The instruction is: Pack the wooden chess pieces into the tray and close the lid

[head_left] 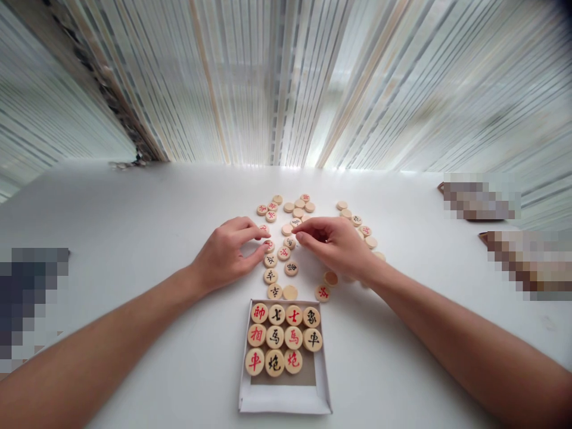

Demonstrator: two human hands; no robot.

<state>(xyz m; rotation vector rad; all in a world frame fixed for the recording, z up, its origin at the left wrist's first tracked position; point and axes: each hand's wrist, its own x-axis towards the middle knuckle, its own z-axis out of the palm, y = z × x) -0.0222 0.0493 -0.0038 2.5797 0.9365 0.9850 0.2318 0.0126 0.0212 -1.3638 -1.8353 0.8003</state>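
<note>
Several round wooden chess pieces (291, 267) with red or black characters lie scattered on the white table (134, 238). My left hand (230, 253) rests at their left edge, thumb and forefinger pinched around a piece (269, 245). My right hand (335, 243) hovers over the middle of the pile, fingers curled, fingertips touching a piece (295, 223). In front of me a shallow white box (286, 399) holds several pieces (274, 336) laid in rows, with its near part bare.
White striped curtains (286, 77) hang behind the table. Blurred brownish objects (482, 196) sit at the right edge of the table, and a blurred dark shape (31, 286) at the left edge.
</note>
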